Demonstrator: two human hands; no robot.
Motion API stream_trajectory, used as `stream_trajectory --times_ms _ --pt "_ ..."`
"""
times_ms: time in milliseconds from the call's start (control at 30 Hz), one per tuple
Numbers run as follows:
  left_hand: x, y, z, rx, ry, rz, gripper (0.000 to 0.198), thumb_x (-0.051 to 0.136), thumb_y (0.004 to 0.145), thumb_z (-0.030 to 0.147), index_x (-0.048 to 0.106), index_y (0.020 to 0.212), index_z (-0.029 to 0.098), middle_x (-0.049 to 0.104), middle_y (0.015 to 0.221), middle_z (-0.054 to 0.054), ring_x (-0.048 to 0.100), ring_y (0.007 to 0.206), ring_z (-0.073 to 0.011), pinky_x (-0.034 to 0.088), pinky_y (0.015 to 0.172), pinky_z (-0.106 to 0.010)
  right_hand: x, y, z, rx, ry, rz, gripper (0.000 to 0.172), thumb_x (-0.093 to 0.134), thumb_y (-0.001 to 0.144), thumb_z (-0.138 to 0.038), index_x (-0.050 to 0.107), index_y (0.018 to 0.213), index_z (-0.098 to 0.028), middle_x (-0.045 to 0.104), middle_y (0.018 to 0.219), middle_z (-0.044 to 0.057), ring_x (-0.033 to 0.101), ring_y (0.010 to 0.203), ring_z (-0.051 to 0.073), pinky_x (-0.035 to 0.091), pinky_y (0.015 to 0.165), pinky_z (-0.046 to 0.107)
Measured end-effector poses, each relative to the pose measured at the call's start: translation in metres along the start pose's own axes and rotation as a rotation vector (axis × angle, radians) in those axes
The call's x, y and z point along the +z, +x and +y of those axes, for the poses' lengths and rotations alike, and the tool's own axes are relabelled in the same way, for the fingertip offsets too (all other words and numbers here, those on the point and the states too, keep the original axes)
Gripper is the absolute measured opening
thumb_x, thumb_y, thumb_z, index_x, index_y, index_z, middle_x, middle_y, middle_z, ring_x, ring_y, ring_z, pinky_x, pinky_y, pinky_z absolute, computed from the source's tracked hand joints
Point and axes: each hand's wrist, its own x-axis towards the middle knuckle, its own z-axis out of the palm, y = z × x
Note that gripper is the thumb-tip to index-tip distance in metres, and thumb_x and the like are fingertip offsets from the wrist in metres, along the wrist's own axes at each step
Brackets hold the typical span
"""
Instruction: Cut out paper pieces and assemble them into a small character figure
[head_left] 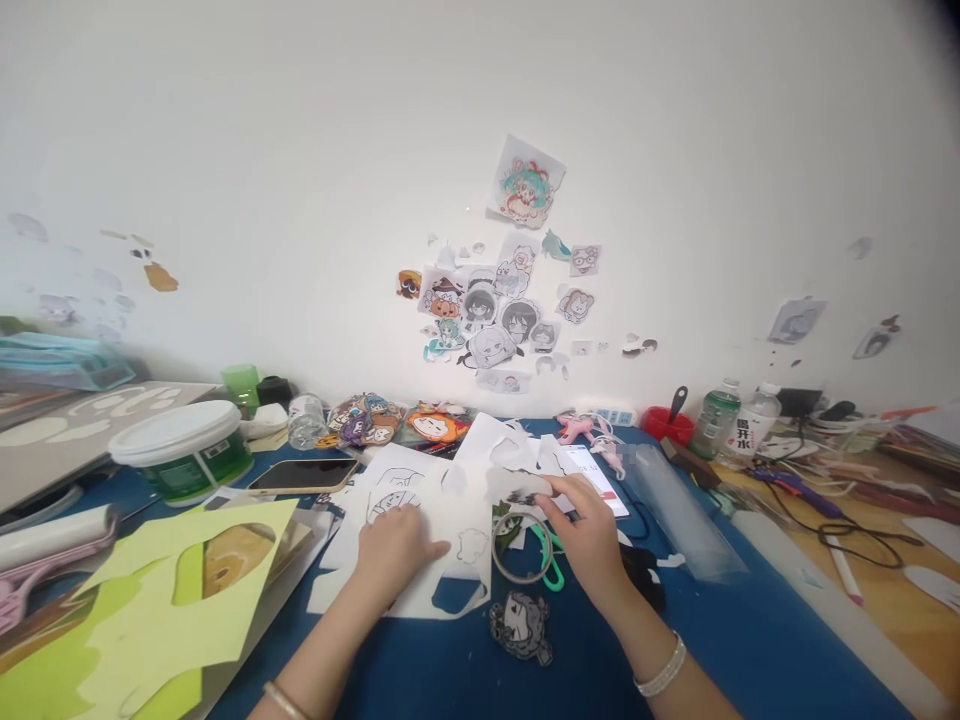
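Observation:
My left hand [391,552] rests on white sheets of paper [352,580] with line drawings, its thumb stretched out to the side and its fingertips bent downward. Between the thumb and fingers of my right hand [589,530] is the edge of a torn-looking white piece of paper [510,484] with dark marks. Just below it a roll of tape [496,548] stands tilted, partly in front of green-handled scissors [556,575]. A grey cut-out character figure [520,628] lies on the blue mat nearest me.
Yellow-green cut paper [225,610] and a white-lidded tub [176,440] are at left, near a phone [304,477]. A lit phone [596,478], clear plastic sleeve [686,515], red container [666,426] and bottles [754,425] stand or lie right. Drawings [493,345] cover the wall.

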Motion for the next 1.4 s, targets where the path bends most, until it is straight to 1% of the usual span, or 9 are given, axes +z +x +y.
stream_trajectory --times_ms 200,333,400,467,733,1000,1200,1333,1400 --pt "-0.002 0.002 0.008 0.127 -0.246 -0.006 0.036 0.037 0.080 0.043 0.054 0.095 0.015 0.062 0.080 -0.007 0.058 0.074 -0.0217 0.042 0.065 -0.030 0.010 -0.003 -0.002 0.349 0.376 -0.134 0.026 0.059 0.076 -0.036 0.066 0.092 -0.017 0.065 0.081 0.007 0.059 0.078 0.023 0.048 0.068 0.031" --pt "-0.009 -0.011 0.025 0.197 -0.860 -0.124 0.054 0.036 0.081 0.049 0.039 0.123 0.015 0.064 0.082 -0.004 0.060 0.071 -0.0194 0.044 0.063 -0.028 0.016 -0.005 -0.005 0.442 0.595 -0.229 0.033 0.063 0.072 -0.036 0.067 0.099 -0.015 0.067 0.082 0.007 0.060 0.079 0.023 0.048 0.071 0.033" --pt "-0.013 -0.019 0.034 0.182 -1.181 -0.189 0.061 0.045 0.077 0.050 0.038 0.126 0.014 0.065 0.091 -0.008 0.061 0.075 -0.0212 0.045 0.064 -0.029 0.016 -0.004 -0.008 0.447 0.608 -0.255 0.033 0.063 0.072 -0.034 0.068 0.098 -0.016 0.068 0.079 0.006 0.060 0.077 0.022 0.048 0.071 0.033" --pt "-0.017 -0.026 0.041 0.179 -1.298 -0.200 0.059 0.050 0.075 0.048 0.043 0.125 0.016 0.064 0.106 -0.010 0.060 0.087 -0.0235 0.046 0.070 -0.029 0.015 -0.004 -0.011 0.424 0.572 -0.266 0.032 0.062 0.072 -0.033 0.069 0.099 -0.017 0.068 0.079 0.005 0.059 0.075 0.022 0.047 0.071 0.033" --pt "-0.013 -0.028 0.041 0.106 -1.340 -0.157 0.060 0.051 0.076 0.050 0.044 0.126 0.017 0.059 0.118 -0.011 0.057 0.101 -0.0267 0.046 0.077 -0.032 0.010 -0.002 -0.014 0.407 0.488 -0.269 0.035 0.060 0.073 -0.031 0.067 0.105 -0.017 0.067 0.078 0.004 0.057 0.072 0.020 0.047 0.069 0.033" --pt "-0.011 -0.030 0.042 0.137 -1.248 -0.178 0.049 0.059 0.070 0.052 0.054 0.105 0.019 0.061 0.069 -0.001 0.055 0.065 -0.0175 0.044 0.059 -0.026 0.014 -0.005 -0.008 0.413 0.393 -0.157 0.040 0.058 0.073 -0.028 0.064 0.111 -0.017 0.065 0.080 0.004 0.056 0.071 0.018 0.048 0.067 0.031" --pt "-0.007 -0.027 0.040 0.150 -1.175 -0.187 0.038 0.059 0.069 0.053 0.054 0.089 0.020 0.050 0.058 0.004 0.051 0.061 -0.0150 0.040 0.053 -0.022 0.014 -0.006 -0.008 0.281 0.289 -0.133 0.036 0.057 0.075 -0.028 0.065 0.109 -0.019 0.060 0.074 0.003 0.055 0.070 0.017 0.048 0.069 0.031" --pt "-0.006 -0.025 0.039 0.135 -1.173 -0.174 0.041 0.058 0.069 0.055 0.053 0.087 0.020 0.052 0.062 0.003 0.052 0.064 -0.0145 0.041 0.054 -0.021 0.009 -0.003 -0.008 0.250 0.283 -0.108 0.036 0.055 0.078 -0.032 0.062 0.111 -0.020 0.060 0.087 0.005 0.055 0.078 0.019 0.046 0.077 0.032" --pt "-0.006 -0.026 0.040 0.126 -1.197 -0.185 0.046 0.057 0.069 0.056 0.053 0.093 0.018 0.054 0.064 0.002 0.053 0.063 -0.0150 0.042 0.055 -0.023 0.008 -0.002 -0.005 0.322 0.288 -0.058 0.040 0.056 0.077 -0.035 0.059 0.114 -0.020 0.058 0.097 0.007 0.054 0.084 0.020 0.045 0.080 0.035"
